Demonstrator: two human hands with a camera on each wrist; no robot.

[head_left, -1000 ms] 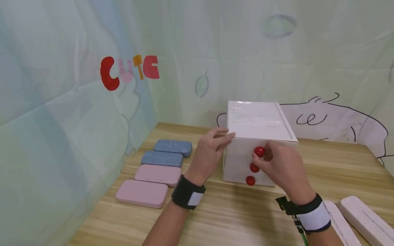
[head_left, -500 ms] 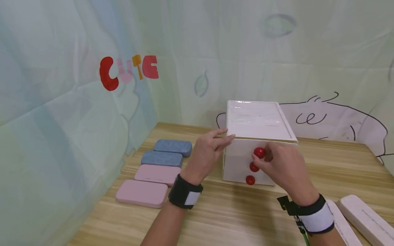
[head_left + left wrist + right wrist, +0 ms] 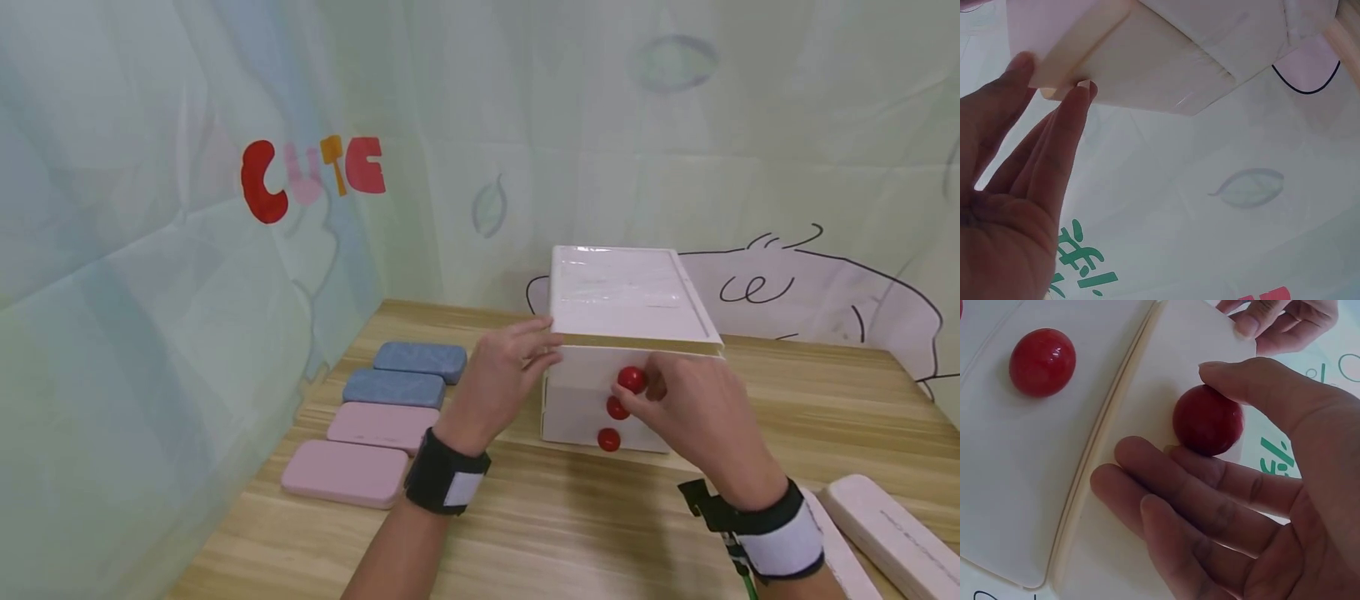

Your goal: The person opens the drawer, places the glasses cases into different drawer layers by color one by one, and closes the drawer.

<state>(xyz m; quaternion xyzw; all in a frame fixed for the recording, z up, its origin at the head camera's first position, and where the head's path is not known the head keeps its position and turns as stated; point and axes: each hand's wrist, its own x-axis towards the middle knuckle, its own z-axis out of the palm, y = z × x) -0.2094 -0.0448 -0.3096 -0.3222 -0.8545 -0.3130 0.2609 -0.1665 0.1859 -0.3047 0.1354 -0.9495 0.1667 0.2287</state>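
A white three-drawer box stands at the back of the wooden table. Each drawer front has a red knob. My right hand pinches the top red knob between thumb and fingers, as the right wrist view shows around the top red knob. The top drawer stands slightly out from the box. Below it are the middle knob and the bottom knob. My left hand rests with straight fingers against the box's upper left front corner.
Two pink cases and two blue cases lie in a row left of the box. Two white cases lie at the front right. Printed sheets wall off the left and back.
The top knob and its drawer front have come a little toward me with my right hand. My left hand stays against the box corner.
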